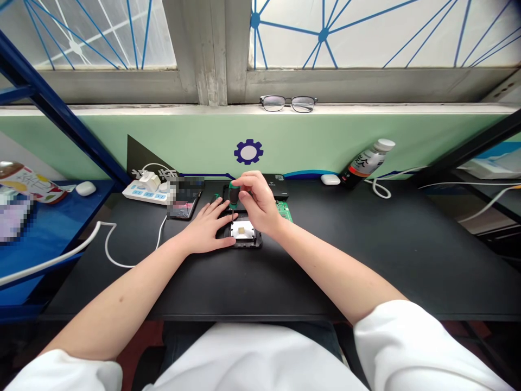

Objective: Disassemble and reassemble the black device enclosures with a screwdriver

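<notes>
My right hand (260,202) grips a green and black screwdriver (233,196), held upright with its thin shaft pointing down at the left edge of an opened black casing (255,245). Inside that casing lies a white plate (246,227) with a small tan square on it. Spread flat, my left hand (209,227) rests at the casing's left side, with thumb and fingertips touching its edge. Partly hidden behind my right hand is a green circuit board (284,210). Behind it sits a black box (280,187).
A phone (186,198) and a white power strip (148,191) lie left of my hands, with a white cable running across the desk. Toward the back right stand a white earbud case (330,179) and a dark drink bottle (367,162). Glasses (288,103) rest on the sill.
</notes>
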`<state>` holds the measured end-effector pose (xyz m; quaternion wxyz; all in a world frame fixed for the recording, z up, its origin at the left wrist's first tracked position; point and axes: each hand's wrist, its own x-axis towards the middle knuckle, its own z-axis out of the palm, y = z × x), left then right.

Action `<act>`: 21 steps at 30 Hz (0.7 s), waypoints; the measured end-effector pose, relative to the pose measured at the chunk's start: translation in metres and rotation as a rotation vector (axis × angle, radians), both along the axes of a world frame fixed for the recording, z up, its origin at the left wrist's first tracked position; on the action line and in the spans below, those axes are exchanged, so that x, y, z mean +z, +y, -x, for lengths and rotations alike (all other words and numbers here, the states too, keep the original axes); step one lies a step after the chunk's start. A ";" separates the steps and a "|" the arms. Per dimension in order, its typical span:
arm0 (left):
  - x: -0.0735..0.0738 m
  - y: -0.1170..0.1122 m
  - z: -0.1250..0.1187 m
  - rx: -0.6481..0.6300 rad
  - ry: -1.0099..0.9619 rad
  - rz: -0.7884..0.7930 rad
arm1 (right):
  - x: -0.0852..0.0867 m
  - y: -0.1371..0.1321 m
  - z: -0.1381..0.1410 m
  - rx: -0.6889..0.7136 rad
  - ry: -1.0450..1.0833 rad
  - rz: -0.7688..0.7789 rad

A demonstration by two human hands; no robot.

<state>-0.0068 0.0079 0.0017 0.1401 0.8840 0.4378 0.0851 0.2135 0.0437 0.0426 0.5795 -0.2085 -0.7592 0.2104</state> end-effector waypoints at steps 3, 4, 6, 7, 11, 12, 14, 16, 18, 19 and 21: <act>-0.001 0.000 0.000 -0.014 -0.017 -0.011 | 0.001 -0.002 0.002 -0.002 -0.001 -0.002; -0.001 0.000 0.000 -0.020 -0.023 -0.015 | 0.001 -0.002 0.003 -0.011 -0.004 0.002; -0.002 0.000 0.000 -0.024 -0.031 -0.024 | 0.000 -0.003 0.004 -0.030 -0.007 0.026; -0.002 0.000 0.000 -0.024 -0.032 -0.027 | 0.000 -0.004 0.005 -0.040 -0.006 0.041; -0.004 0.001 0.001 -0.021 -0.017 -0.032 | -0.001 -0.006 0.005 -0.027 0.006 0.072; -0.004 0.001 0.002 -0.021 -0.008 -0.029 | -0.002 -0.007 0.005 -0.002 0.011 0.080; -0.004 0.001 0.002 -0.017 0.011 -0.022 | -0.002 -0.007 0.004 0.050 0.015 0.098; -0.004 0.001 0.002 -0.010 0.019 -0.017 | -0.002 -0.006 0.003 0.080 0.005 0.098; -0.004 0.001 0.002 -0.004 0.011 -0.022 | -0.001 -0.005 0.002 0.067 -0.024 0.067; -0.005 0.001 0.002 -0.005 0.004 -0.027 | -0.001 -0.005 0.002 0.046 -0.043 0.048; -0.005 0.001 0.002 -0.010 -0.009 -0.037 | -0.001 -0.003 0.002 -0.009 -0.074 0.012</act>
